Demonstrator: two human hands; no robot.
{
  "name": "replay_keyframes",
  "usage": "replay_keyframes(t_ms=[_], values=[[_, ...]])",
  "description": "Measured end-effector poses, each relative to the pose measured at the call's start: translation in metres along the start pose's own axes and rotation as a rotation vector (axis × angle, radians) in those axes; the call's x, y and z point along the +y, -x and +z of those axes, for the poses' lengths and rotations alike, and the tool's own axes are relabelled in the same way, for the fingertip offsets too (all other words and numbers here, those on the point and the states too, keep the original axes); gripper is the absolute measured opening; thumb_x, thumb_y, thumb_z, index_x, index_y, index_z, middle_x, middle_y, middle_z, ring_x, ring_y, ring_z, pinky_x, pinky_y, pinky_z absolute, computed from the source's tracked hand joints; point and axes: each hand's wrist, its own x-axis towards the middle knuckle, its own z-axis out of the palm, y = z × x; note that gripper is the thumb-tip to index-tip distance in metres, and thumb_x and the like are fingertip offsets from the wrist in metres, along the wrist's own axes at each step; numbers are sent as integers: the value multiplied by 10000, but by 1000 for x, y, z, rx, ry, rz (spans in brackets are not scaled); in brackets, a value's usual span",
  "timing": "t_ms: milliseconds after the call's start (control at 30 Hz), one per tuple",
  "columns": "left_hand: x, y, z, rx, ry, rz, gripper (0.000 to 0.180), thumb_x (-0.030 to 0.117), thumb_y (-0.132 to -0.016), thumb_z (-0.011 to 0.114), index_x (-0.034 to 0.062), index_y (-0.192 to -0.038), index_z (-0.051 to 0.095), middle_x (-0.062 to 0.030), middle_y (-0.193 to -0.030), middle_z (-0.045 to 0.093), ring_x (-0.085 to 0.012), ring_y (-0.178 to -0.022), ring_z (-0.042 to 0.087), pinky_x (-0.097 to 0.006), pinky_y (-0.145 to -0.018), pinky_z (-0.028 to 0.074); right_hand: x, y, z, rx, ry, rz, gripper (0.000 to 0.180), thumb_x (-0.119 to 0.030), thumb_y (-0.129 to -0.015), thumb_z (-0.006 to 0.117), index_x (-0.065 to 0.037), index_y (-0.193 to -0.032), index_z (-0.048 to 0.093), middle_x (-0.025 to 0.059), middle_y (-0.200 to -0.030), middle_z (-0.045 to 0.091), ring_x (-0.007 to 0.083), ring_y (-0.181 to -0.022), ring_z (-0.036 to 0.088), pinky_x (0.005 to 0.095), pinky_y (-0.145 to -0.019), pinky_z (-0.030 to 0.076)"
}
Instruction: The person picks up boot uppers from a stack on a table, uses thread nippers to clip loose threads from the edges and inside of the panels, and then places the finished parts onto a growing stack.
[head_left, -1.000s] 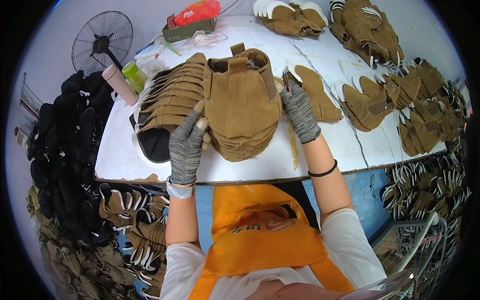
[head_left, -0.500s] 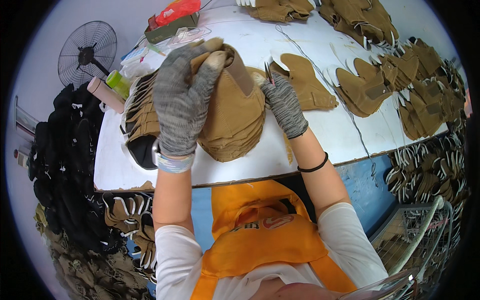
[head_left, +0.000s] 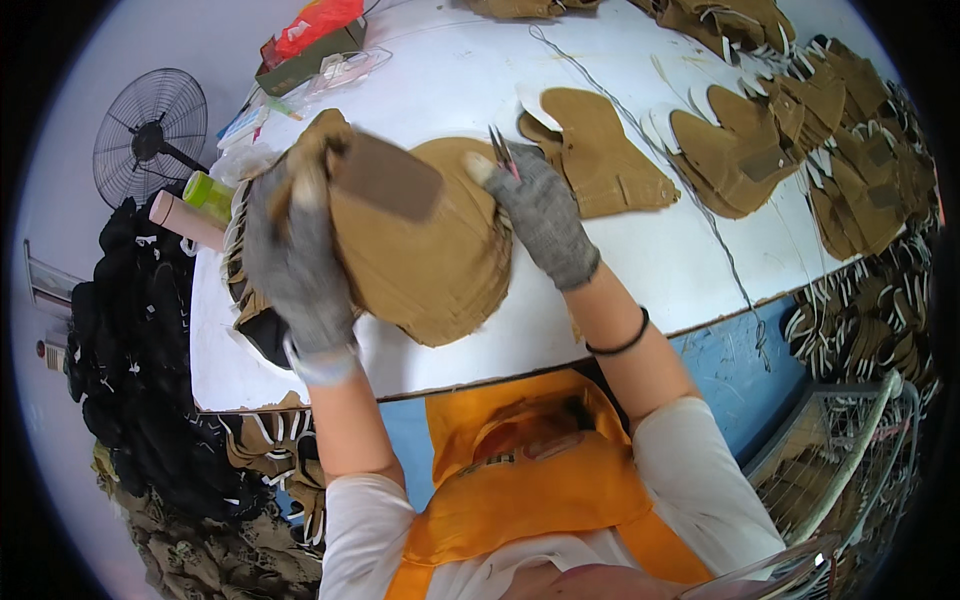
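My gloved left hand (head_left: 300, 265) is closed on the edge of a brown boot upper (head_left: 385, 180), whose dark brown patch is blurred by motion. That upper is lifted at the left of a stack of brown boot uppers (head_left: 425, 290). My gloved right hand (head_left: 545, 215) holds thread snips (head_left: 503, 152) with the pointed blades up, and its thumb rests at the stack's right edge. A further brown boot upper (head_left: 605, 150) lies flat on the white table just beyond my right hand. More layered uppers (head_left: 245, 295) with black lining lie beside my left wrist.
Several brown uppers with white edges (head_left: 735, 165) cover the table's right side. A grey cord (head_left: 640, 140) runs across the white table (head_left: 460, 80). A pink bottle (head_left: 185, 222), a green cup (head_left: 208, 195) and a box (head_left: 315, 60) stand at the left. A wire cart (head_left: 840, 470) is at the lower right.
My left hand has moved left and down, swinging an upper with its patch open to the left. My right hand has shifted slightly left, with the snips still in it.
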Motion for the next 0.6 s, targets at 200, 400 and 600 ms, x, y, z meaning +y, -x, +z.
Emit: replay_keyframes(t_ms=[200,400,600], values=[[-43,-11,11,-73,289,-220,374,276,-898,590,-4,-1146,579,-114,-1038,618,-194,-932,580,-314,-817,469,30,-20,-3,-84,249,14,439,-413,-877,573,25,-857,540,133,-706,515,222,-674,492,353,-668,437],[-6,1,13,-5,493,-253,577,330,-850,651,-18,-1270,463,-153,-1214,508,-220,-1105,494,-340,-978,381,13,-1,-6,-16,-5,67,455,-434,-872,574,20,-875,545,119,-719,522,203,-683,493,341,-677,438],[22,26,12,-67,16,-61,1039,398,-691,785,5,-1429,168,-226,-1411,265,-325,-1313,281,-405,-1085,244,25,2,-12,65,53,5,428,-422,-860,589,4,-883,550,147,-757,526,245,-696,501,361,-674,437]])
